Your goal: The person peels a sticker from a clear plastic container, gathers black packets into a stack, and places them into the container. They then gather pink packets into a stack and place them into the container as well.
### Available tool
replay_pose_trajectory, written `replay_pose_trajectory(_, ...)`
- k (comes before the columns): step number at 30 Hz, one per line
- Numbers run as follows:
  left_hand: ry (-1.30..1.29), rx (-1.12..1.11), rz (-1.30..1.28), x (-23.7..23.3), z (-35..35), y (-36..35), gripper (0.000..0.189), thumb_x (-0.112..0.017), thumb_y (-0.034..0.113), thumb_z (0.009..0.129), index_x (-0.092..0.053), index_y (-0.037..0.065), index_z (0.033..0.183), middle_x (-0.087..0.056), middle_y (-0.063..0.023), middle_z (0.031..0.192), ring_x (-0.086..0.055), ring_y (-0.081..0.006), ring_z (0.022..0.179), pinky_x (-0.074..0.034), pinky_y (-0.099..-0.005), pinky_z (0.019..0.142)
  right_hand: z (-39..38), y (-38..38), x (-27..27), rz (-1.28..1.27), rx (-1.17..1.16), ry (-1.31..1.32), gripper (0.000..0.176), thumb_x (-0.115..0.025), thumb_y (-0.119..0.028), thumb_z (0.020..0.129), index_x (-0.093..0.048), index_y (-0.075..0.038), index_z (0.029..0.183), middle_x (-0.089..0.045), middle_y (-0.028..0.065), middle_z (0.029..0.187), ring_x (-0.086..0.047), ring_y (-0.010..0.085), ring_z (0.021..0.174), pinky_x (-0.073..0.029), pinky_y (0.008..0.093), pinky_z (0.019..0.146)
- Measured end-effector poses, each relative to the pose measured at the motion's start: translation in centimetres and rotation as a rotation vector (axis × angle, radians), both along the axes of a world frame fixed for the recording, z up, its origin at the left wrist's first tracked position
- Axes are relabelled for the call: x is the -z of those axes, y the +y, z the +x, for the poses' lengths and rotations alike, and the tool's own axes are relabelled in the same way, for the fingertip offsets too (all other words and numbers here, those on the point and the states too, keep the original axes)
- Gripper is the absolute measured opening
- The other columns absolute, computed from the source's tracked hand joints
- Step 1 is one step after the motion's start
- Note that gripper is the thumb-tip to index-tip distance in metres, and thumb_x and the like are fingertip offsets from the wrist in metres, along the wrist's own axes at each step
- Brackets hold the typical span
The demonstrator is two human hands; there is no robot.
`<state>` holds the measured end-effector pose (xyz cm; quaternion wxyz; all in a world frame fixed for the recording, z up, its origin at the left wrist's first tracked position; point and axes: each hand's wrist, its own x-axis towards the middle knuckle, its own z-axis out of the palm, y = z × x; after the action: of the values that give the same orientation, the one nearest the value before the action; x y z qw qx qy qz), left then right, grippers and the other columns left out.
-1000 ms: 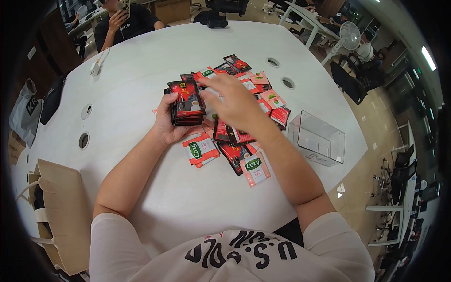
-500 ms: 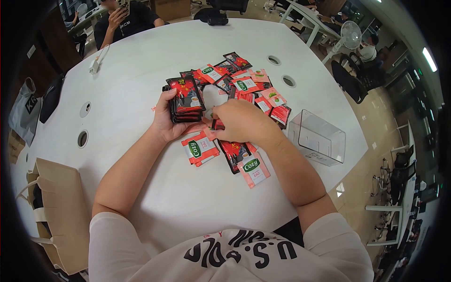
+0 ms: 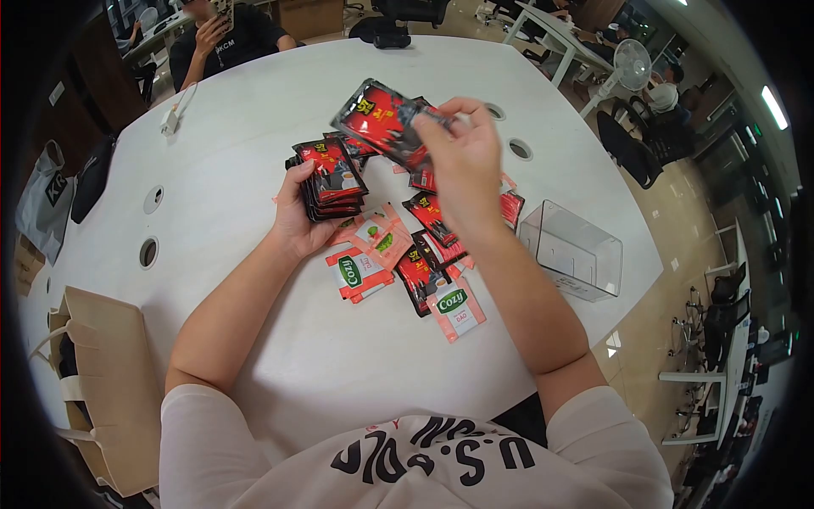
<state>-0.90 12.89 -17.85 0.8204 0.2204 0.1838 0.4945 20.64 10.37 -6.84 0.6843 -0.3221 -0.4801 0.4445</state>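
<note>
My left hand (image 3: 297,212) is closed around a thick stack of black-and-red sachets (image 3: 332,176), with the thumb along its left edge. Up and to the right, my right hand (image 3: 466,161) pinches one black-and-red sachet (image 3: 380,123) by its right end, raised above the loose pile. Beneath that hand lie more black-and-red sachets (image 3: 431,219), partly hidden by it. Pink Cozy sachets (image 3: 359,270) lie just below the left hand, and another pink Cozy sachet (image 3: 456,310) is nearest to me. A pink sachet with a green picture (image 3: 383,236) rests between the hands.
A clear plastic box (image 3: 572,250) stands at the table's right side. A beige bag (image 3: 110,382) is at the lower left, and a white adapter with a cable (image 3: 170,120) lies at upper left. Across the white table (image 3: 254,110) sits a person (image 3: 229,47) holding a phone.
My right hand has risen from the pile's middle with a black-and-red sachet in it. Pink sachets now show between the hands. My left hand and its stack have barely moved.
</note>
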Motion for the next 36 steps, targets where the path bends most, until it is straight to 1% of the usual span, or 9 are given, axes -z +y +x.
replay_pose_trajectory(6,0.11,0.011,0.063,-0.5,0.2,-0.8,0.063,-0.069,0.051,0.091,-0.059,0.007,0.135,-0.07,-0.0144,0.122,-0.07,-0.028,0.108,-0.057,-0.0487,0.094,-2.8,-0.2,4.8,-0.213,-0.281,-0.151,0.025,-0.072,-0.005,0.094,-0.067,-0.003,0.118,-0.068,0.0076,0.102,-0.07,0.0136,0.083,-0.059,0.0285,0.07)
replay_pose_trajectory(9,0.119,0.024,0.081,-0.7,0.5,-1.1,0.062,-0.069,0.05,0.091,-0.059,0.007,0.135,-0.07,-0.0141,0.122,-0.071,-0.0264,0.108,-0.058,-0.0484,0.094,-1.8,0.0,4.4,-0.037,-0.099,-0.784,0.037,-0.077,-0.013,0.089,-0.068,-0.005,0.125,-0.068,0.0111,0.099,-0.071,0.0226,0.089,-0.059,0.0378,0.08)
replay_pose_trajectory(12,0.119,0.04,0.076,-0.9,0.5,-1.1,0.062,-0.068,0.05,0.092,-0.058,0.007,0.136,-0.069,-0.0142,0.124,-0.071,-0.0272,0.109,-0.058,-0.0486,0.098,-1.4,0.1,4.7,0.133,-0.099,-0.827,0.046,-0.08,-0.021,0.085,-0.069,-0.008,0.128,-0.065,0.0198,0.118,-0.065,0.0326,0.112,-0.052,0.0476,0.095)
replay_pose_trajectory(15,0.165,0.103,0.107,0.1,-0.1,-0.4,0.074,-0.063,0.059,0.088,-0.054,0.012,0.145,-0.064,-0.0139,0.136,-0.067,-0.0324,0.119,-0.054,-0.0528,0.103,-0.9,-0.1,4.5,0.27,-0.007,-1.018,0.047,-0.083,-0.022,0.085,-0.07,-0.012,0.129,-0.055,0.0237,0.141,-0.054,0.0347,0.125,-0.044,0.0455,0.11)
replay_pose_trajectory(19,-0.005,0.278,0.105,-1.0,0.1,-1.7,0.073,-0.07,0.048,0.086,-0.05,0.011,0.147,-0.063,-0.0163,0.134,-0.069,-0.0332,0.119,-0.061,-0.0598,0.095,-0.2,-0.5,3.3,0.303,-0.083,-1.009,0.043,-0.09,-0.024,0.076,-0.075,-0.019,0.117,-0.039,0.0298,0.157,-0.031,0.0494,0.151,-0.031,0.0576,0.122)
replay_pose_trajectory(21,0.033,0.293,0.183,0.2,-0.5,-1.5,0.084,-0.075,0.051,0.081,-0.048,0.01,0.149,-0.061,-0.0182,0.138,-0.066,-0.0387,0.123,-0.06,-0.0607,0.098,0.0,-1.4,2.6,0.412,-0.114,-1.072,0.061,-0.094,-0.025,0.071,-0.068,-0.017,0.126,-0.04,0.0301,0.157,-0.034,0.0494,0.151,-0.032,0.0528,0.121)
replay_pose_trajectory(25,0.178,0.469,0.297,0.3,-1.4,-2.3,0.095,-0.086,0.025,0.069,-0.045,0.004,0.152,-0.063,-0.0174,0.14,-0.066,-0.0369,0.126,-0.058,-0.0539,0.105,-0.2,-5.8,0.9,0.329,-0.259,-0.925,0.125,-0.101,-0.019,0.057,-0.028,-0.008,0.158,-0.052,0.0317,0.144,-0.055,0.0487,0.132,-0.048,0.0487,0.109)
replay_pose_trajectory(28,0.487,0.547,0.311,-2.5,-0.2,-5.4,0.109,-0.091,0.02,0.055,-0.045,0.001,0.152,-0.064,-0.0166,0.14,-0.066,-0.0349,0.126,-0.055,-0.0514,0.107,1.3,-11.1,-1.9,0.161,-0.303,-1.171,0.147,-0.102,-0.018,0.053,-0.01,-0.004,0.167,-0.063,0.0292,0.125,-0.062,0.0455,0.118,-0.051,0.0495,0.102)
replay_pose_trajectory(36,0.81,0.745,0.425,-8.7,6.2,-15.1,0.088,-0.09,0.003,0.056,-0.059,0.002,0.139,-0.067,-0.0095,0.128,-0.065,-0.0233,0.121,-0.053,-0.04,0.104,5.8,-22.3,2.5,0.416,-0.009,-1.036,0.119,-0.101,-0.021,0.057,-0.039,-0.015,0.158,-0.048,0.0177,0.138,-0.053,0.0388,0.129,-0.046,0.0502,0.109)
